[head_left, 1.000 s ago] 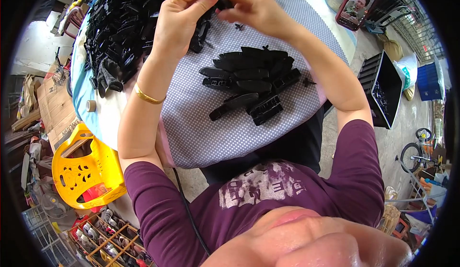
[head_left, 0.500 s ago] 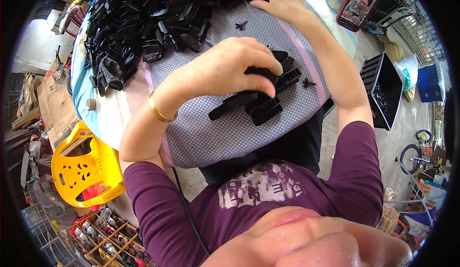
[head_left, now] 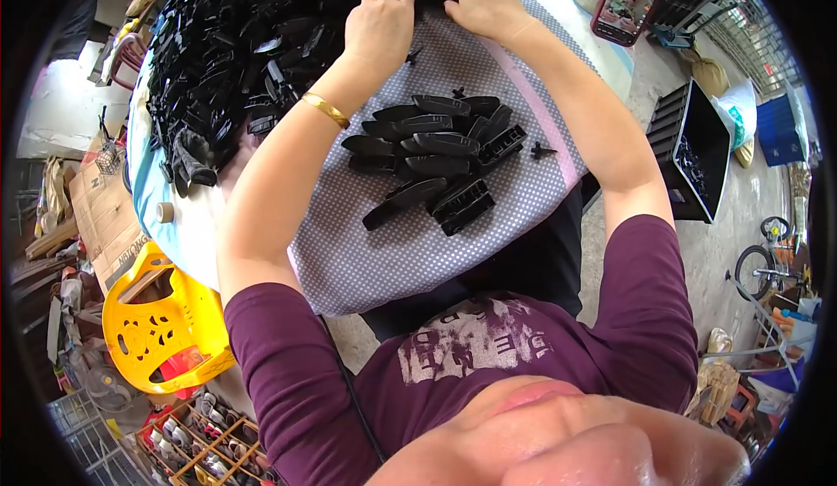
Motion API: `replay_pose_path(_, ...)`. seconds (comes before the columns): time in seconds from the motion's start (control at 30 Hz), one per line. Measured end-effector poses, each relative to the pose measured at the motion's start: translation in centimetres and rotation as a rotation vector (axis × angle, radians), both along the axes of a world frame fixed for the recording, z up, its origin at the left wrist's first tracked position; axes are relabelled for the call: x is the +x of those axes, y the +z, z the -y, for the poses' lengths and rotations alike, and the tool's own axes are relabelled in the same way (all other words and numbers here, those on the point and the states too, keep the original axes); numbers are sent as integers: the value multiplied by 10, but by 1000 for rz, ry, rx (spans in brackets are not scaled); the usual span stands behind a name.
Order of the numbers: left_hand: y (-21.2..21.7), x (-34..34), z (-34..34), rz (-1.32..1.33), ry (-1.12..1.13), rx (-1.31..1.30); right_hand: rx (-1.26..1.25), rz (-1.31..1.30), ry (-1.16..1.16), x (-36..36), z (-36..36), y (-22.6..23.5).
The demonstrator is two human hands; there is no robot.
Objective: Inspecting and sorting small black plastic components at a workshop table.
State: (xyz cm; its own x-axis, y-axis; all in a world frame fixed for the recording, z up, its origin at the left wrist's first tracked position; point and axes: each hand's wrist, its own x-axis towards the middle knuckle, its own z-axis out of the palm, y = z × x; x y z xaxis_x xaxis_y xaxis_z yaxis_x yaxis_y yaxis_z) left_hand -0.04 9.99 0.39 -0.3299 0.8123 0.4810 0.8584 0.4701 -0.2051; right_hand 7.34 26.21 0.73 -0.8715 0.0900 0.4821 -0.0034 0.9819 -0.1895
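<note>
A large heap of black plastic pieces (head_left: pixel 235 59) covers the far side of the cloth-covered table. At its near edge my left hand (head_left: pixel 381 31) reaches in with fingers curled down, their tips hidden. Just to its right, my right hand (head_left: pixel 488 5) is at the heap's edge, thumb and fingers bent inward; what they hold, if anything, does not show. Closer to me, a small group of curved black plastic pieces (head_left: pixel 440 143) lies on the grey dotted cloth (head_left: pixel 349 251), several side by side. Toothed pieces (head_left: pixel 462 207) lie at its near end. A small cross-shaped black piece (head_left: pixel 542 150) lies to the right.
A dark glove (head_left: pixel 193 159) lies at the heap's left edge, with a roll of tape (head_left: pixel 165 213) nearer. A phone (head_left: pixel 628 2) stands at the far right. A yellow plastic chair (head_left: pixel 153 329) is at left; a black crate (head_left: pixel 689 155) stands on the floor at right.
My left hand has left the small group of pieces and moved away from me to the heap. The group is now uncovered. My right hand has shifted slightly left at the heap's edge.
</note>
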Motion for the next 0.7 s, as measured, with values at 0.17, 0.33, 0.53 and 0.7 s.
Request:
replay_pose_path(0.17, 15, 15, 19, 67, -236, 178, -148, 61, -105, 6, 7, 10)
replay_pose_path(0.33, 43, 36, 49, 663, -173, 487, -289, -294, 74, 9, 15, 10)
replay_pose_path(0.53, 39, 22, 68, 1455, -228, 653, -1541, 94, 295, 24, 46, 44)
replay_pose_path(0.7, 33, 22, 63, 1540, -403, 767, -1871, 159, 566, 22, 52, 27)
